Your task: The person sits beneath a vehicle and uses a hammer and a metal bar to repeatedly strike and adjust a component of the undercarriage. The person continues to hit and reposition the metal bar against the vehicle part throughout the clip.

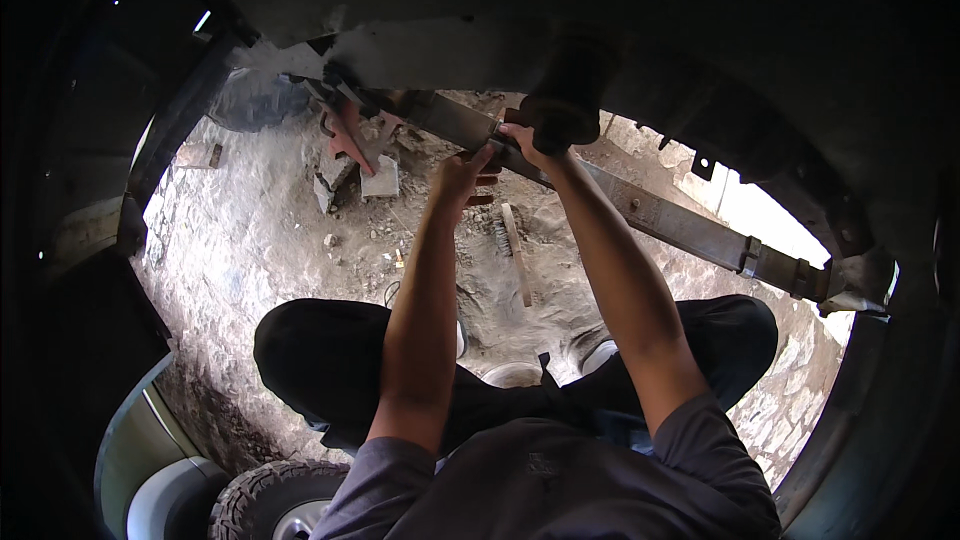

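Note:
A long layered metal bar (680,235), like a leaf spring, runs diagonally under dark bodywork, with a small metal clamp (497,143) around its middle. My left hand (466,176) is at the clamp from below, thumb and forefinger pinched on it, the other fingers loosely curled. My right hand (537,147) grips the clamp from the right, thumb on top and fingers partly hidden behind the bar. A black cylindrical rubber-looking part (560,105) hangs just above my right hand.
Below lie a red metal stand-like object (348,135), stone blocks (380,177) and a wooden-handled wire brush (515,250) on rough ground. A tyre (250,500) is at lower left. Dark curved bodywork (150,170) surrounds the opening. My crossed legs (310,340) are below my arms.

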### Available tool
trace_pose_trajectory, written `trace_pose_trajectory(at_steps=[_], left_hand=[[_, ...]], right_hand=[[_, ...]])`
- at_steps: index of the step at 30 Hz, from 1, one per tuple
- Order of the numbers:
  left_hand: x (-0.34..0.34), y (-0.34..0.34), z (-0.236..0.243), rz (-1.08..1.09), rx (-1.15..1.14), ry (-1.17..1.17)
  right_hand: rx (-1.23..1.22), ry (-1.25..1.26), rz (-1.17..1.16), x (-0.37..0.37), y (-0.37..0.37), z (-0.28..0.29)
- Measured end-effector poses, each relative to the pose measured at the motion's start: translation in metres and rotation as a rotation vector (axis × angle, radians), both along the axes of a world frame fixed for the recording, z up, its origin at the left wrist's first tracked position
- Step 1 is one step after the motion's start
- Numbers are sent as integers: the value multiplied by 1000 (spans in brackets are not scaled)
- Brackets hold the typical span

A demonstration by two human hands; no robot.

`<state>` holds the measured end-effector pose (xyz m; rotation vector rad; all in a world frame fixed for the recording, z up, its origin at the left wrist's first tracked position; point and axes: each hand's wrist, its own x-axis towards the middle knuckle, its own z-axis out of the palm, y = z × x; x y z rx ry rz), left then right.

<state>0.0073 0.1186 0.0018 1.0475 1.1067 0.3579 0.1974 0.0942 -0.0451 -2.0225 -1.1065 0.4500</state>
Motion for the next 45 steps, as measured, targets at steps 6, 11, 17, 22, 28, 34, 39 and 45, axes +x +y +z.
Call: trace_pose_trajectory(at_steps=[6, 11, 17, 22, 28, 34, 39, 45], left_hand=[[-10, 0, 2, 1, -5, 42], [-5, 3, 3, -55, -37, 9], [-2, 5, 6, -63, -55, -15], [-3, -1, 5, -24, -59, -9], [-10, 1, 2, -5, -42, 20], [5, 0, 5, -26, -52, 3], [-3, -3, 5, 18, -32, 13], [3, -3, 0, 21, 0, -2]], right_hand=[[260, 35, 90, -12, -13, 15], [327, 226, 85, 5, -5, -11], [216, 95, 114, -2, 16, -17], [236, 75, 124, 5, 3, -15], [210, 145, 162, 2, 7, -24], [233, 24, 141, 12, 9, -40], [240, 64, 93, -2, -18, 9], [160, 96, 98, 2, -4, 7]])
